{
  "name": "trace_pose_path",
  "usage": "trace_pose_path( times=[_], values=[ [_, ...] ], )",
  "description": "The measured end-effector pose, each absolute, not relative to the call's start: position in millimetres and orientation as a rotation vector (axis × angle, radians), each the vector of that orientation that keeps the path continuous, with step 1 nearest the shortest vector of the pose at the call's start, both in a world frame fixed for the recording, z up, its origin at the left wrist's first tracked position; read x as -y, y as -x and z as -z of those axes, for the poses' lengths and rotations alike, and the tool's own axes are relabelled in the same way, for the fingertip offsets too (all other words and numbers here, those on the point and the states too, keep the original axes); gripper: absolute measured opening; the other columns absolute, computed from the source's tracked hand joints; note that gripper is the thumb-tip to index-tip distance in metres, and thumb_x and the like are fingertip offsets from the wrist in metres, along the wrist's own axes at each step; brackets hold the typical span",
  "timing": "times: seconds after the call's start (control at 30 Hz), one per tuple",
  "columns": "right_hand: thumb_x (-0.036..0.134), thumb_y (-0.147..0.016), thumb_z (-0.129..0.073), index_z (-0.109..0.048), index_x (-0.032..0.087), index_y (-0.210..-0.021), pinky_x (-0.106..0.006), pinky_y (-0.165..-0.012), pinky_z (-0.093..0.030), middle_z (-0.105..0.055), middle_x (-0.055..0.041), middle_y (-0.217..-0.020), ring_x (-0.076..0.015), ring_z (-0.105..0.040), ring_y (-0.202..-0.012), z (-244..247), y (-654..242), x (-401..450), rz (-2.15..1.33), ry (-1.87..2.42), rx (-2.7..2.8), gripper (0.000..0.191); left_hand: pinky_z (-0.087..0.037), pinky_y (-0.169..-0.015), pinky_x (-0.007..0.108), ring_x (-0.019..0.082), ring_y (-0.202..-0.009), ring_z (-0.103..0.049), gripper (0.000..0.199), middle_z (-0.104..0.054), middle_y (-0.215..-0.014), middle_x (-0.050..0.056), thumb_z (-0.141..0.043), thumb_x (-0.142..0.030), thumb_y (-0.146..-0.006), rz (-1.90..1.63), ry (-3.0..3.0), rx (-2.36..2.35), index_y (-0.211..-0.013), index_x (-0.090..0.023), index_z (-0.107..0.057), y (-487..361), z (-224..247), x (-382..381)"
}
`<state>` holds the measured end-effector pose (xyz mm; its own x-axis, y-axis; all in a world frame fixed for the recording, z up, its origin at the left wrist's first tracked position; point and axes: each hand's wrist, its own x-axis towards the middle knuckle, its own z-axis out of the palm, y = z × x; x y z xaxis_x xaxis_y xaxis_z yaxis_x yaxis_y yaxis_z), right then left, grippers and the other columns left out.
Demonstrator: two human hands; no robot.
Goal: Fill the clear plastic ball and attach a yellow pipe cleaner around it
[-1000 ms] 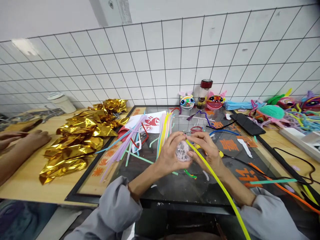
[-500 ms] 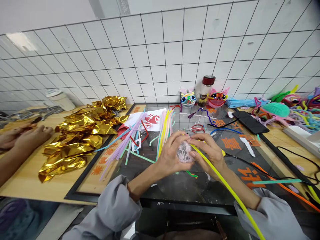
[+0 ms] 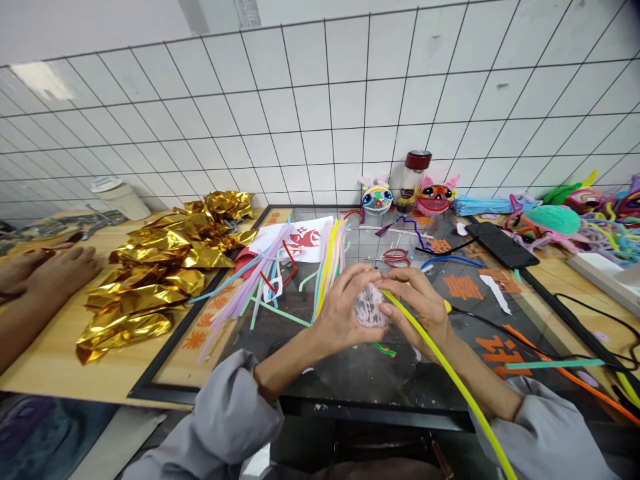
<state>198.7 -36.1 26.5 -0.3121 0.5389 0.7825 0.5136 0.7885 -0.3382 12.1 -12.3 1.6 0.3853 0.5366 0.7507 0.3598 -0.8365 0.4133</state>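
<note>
My left hand (image 3: pixel 343 303) is closed around a whitish, see-through rounded piece (image 3: pixel 369 307) with pale streaks on its side. On the other side of that piece, my right hand (image 3: pixel 420 300) pinches a long yellow pipe cleaner (image 3: pixel 447 367) against its upper edge. From there the pipe cleaner runs down past my right forearm to the bottom of the view. Fingertips of both hands meet at the top and partly hide the piece. Left of my hands lie a bundle of pastel pipe cleaners (image 3: pixel 329 257) and a lilac bundle (image 3: pixel 240 297).
Gold foil (image 3: pixel 150 280) is heaped at left, beside another person's hand (image 3: pixel 65 273). Two decorated faces (image 3: pixel 377 199) and a red-lidded bottle (image 3: pixel 413 180) stand by the tiled wall. A phone (image 3: pixel 501 244) and a black cord (image 3: pixel 493 325) lie at right.
The loose end of the yellow pipe cleaner has shifted slightly left at the bottom. At far left, the other person's hands have moved a little. My hands keep nearly the same grip.
</note>
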Motion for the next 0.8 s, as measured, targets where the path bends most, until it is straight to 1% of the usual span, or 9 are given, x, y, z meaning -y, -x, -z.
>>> trace_pose_path(
  times=[0.2, 0.43, 0.57, 0.7, 0.8],
  values=[
    [0.028, -0.093, -0.061, -0.068, 0.022, -0.117, -0.041, -0.082, -0.055, -0.064, -0.0109, -0.106, -0.0253, -0.064, -0.097, -25.9, -198.7, 36.0, -0.027, 0.788, 1.974, 0.026, -0.051, -0.104, 0.051, 0.032, -0.126, -0.057, 0.082, -0.051, -0.132, 0.012, -0.080, -0.032, -0.066, -1.431, -2.444, -0.802, -0.137, -0.028, -0.041, -12.2, -1.4, 11.9],
    [0.026, -0.093, -0.060, -0.066, 0.021, -0.118, -0.040, -0.082, -0.055, -0.063, -0.0110, -0.107, -0.0245, -0.062, -0.097, -27.1, -198.5, 36.7, -0.008, 0.781, 1.991, 0.026, -0.052, -0.103, 0.052, 0.032, -0.125, -0.057, 0.081, -0.051, -0.132, 0.013, -0.079, -0.032, -0.067, -1.448, -2.446, -0.777, -0.138, -0.026, -0.041, -12.4, -1.6, 13.0],
    [0.024, -0.092, -0.062, -0.066, 0.020, -0.118, -0.040, -0.083, -0.054, -0.062, -0.0110, -0.106, -0.0245, -0.062, -0.097, -25.4, -199.5, 36.3, -0.031, 0.792, 1.993, 0.027, -0.050, -0.106, 0.052, 0.032, -0.128, -0.056, 0.090, -0.051, -0.136, 0.013, -0.079, -0.031, -0.067, -1.389, -2.460, -0.827, -0.146, -0.029, -0.034, -11.3, -1.8, 13.6],
    [0.025, -0.091, -0.063, -0.065, 0.022, -0.120, -0.041, -0.083, -0.054, -0.063, -0.0106, -0.107, -0.0250, -0.062, -0.098, -24.1, -199.7, 36.1, -0.040, 0.786, 1.985, 0.029, -0.050, -0.106, 0.051, 0.032, -0.128, -0.055, 0.100, -0.052, -0.139, 0.014, -0.078, -0.030, -0.067, -1.400, -2.459, -0.842, -0.152, -0.028, -0.026, -11.6, -2.7, 14.4],
    [0.025, -0.091, -0.063, -0.065, 0.023, -0.121, -0.042, -0.084, -0.054, -0.063, -0.0111, -0.108, -0.0258, -0.062, -0.099, -22.9, -200.0, 35.6, -0.023, 0.779, 1.988, 0.030, -0.050, -0.105, 0.050, 0.033, -0.128, -0.056, 0.102, -0.052, -0.138, 0.014, -0.079, -0.029, -0.064, -1.422, -2.427, -0.848, -0.151, -0.026, -0.026, -12.4, -3.0, 14.5]
  ],
)
